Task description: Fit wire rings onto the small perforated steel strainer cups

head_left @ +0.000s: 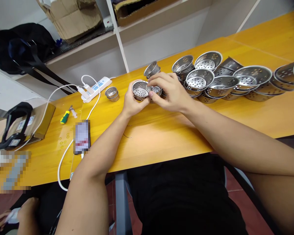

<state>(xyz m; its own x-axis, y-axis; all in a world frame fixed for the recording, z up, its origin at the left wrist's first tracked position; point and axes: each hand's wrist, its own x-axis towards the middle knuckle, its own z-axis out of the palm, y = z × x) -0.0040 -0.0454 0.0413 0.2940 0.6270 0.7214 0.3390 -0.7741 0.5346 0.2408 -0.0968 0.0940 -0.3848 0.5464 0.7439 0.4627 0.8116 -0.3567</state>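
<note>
My left hand (131, 103) is wrapped round a small metal sink strainer basket (140, 92), holding it above the table with its open top toward me. The basket's floor and wall are dotted with holes, and a thin wire handle (147, 86) rises at its right side. At that side the thumb and fingers of my right hand (168, 89) pinch the wire by the rim; the exact contact is partly hidden. Just behind, another strainer basket (156, 89) is half covered by my right fingers. A further small basket (152, 69) stands tilted beyond my hands.
Stacked strainer baskets (200, 78) crowd the right side. A small pair (112, 94) stands left, near a white power strip (98, 88). A phone (81, 137) on a cable and a green-yellow screwdriver (65, 117) lie left. Another person's hand (28, 209) shows lower left.
</note>
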